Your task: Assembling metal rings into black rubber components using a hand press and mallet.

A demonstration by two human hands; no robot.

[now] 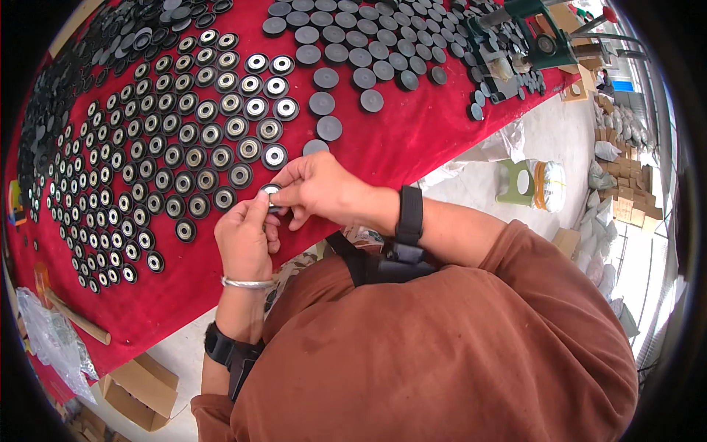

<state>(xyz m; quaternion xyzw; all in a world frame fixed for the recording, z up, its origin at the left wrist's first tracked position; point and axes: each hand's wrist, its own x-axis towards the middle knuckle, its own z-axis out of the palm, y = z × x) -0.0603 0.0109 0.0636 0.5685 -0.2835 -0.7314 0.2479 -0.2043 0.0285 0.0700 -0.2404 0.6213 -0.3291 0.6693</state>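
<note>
My left hand is closed with thumb and fingers round a black round cap with a metal bearing set in it. My right hand pinches the same piece from the other side, its fingertips over the bearing. Both hands meet just above the near edge of the red cloth. Beside them on the left lie many black caps with silver bearings in rows. A plain dark grey disc lies right behind my right hand, partly covered by it.
Many grey discs spread over the far cloth, with a dark pile at far left. A green hand press stands at the far right. A wooden stick, plastic bag, cardboard box and green stool are around the table.
</note>
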